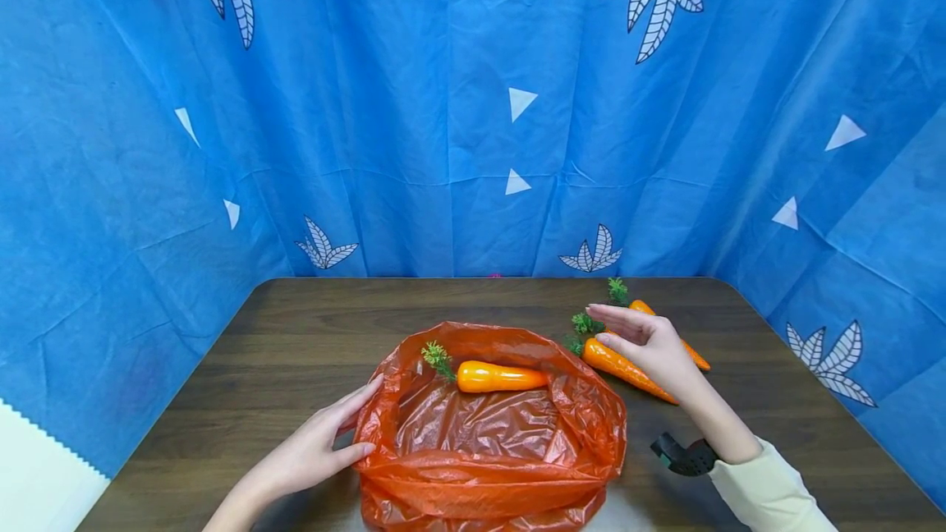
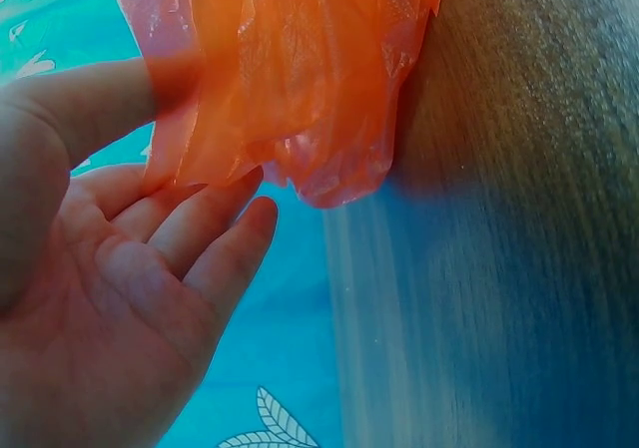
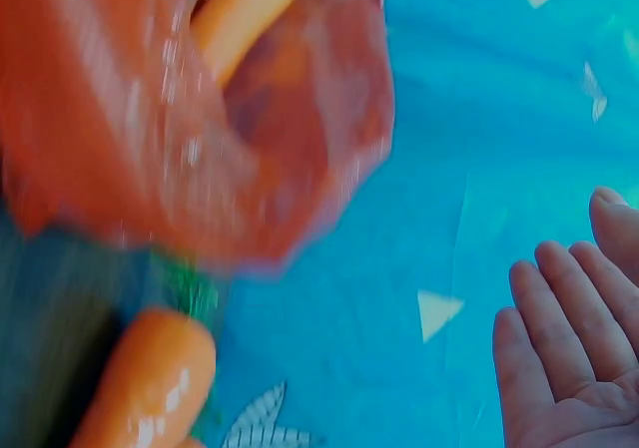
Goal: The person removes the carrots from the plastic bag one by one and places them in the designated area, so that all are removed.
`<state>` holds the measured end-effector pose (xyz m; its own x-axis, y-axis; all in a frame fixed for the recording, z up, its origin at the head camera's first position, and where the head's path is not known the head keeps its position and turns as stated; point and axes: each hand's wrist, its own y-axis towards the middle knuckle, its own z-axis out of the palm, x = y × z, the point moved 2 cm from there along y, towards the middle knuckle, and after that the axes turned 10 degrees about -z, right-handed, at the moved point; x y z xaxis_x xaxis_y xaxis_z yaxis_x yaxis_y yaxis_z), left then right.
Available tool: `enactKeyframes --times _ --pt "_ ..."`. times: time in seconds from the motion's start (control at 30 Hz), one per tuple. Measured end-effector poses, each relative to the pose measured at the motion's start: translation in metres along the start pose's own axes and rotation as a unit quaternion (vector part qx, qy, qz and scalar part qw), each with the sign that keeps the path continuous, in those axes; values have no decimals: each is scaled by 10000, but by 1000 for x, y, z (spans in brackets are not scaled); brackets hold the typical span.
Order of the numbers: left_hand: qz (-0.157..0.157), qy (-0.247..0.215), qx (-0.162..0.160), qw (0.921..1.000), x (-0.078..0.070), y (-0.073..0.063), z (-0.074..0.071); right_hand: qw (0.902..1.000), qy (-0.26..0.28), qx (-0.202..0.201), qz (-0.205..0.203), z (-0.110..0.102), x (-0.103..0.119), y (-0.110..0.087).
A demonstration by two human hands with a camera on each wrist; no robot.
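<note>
An orange-red plastic bag (image 1: 480,466) stands on the table with its mouth spread wide. One toy-like carrot (image 1: 495,377) with a leafy green top lies inside it. At the bag's left side my left hand (image 1: 321,442) touches the thin plastic, thumb and fingers apart; the left wrist view shows plastic (image 2: 300,79) between them. My right hand (image 1: 650,343) hovers over more carrots (image 1: 621,366) right of the bag, fingers extended and holding nothing. It partly hides these carrots. In the right wrist view the right palm (image 3: 574,368) faces the camera, away from the bag.
The dark wooden table (image 1: 325,310) ends at a blue curtain (image 1: 414,105) with leaf and triangle prints, which also rises along both sides. A black strap device (image 1: 686,455) sits at the right wrist, by a pale sleeve (image 1: 769,487).
</note>
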<state>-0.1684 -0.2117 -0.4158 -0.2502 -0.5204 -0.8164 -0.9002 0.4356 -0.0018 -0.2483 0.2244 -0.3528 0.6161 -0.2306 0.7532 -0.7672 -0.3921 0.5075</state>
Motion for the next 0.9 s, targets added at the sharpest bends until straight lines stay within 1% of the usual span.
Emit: enactKeyframes --times 0.07,0.17,0.27,0.33,0.43,0.53,0.6,0.73,0.9 --pt "23 58 -27 10000 0 0 0 9998 149 147 8 9 3 1" --pt "37 54 -17 10000 1 0 0 9983 475 350 41 23 1 2" --pt "21 37 -6 10000 1 0 0 9956 773 535 33 37 -5 3" --pt "-21 -23 13 10000 1 0 0 9941 847 672 -5 45 -11 4" --pt "-90 -88 31 9999 1 -1 1 9895 1067 974 21 58 -18 5" --pt "-98 -117 21 9999 2 -1 1 9860 1086 1254 179 68 -24 8" --pt "-54 -99 -4 9999 2 -1 1 9852 1009 1356 277 73 -28 9" --pt "35 -25 -64 10000 2 0 1 9853 875 1410 406 78 -34 11" --pt "68 -32 -93 9999 1 0 0 9859 719 1469 349 84 -43 12"
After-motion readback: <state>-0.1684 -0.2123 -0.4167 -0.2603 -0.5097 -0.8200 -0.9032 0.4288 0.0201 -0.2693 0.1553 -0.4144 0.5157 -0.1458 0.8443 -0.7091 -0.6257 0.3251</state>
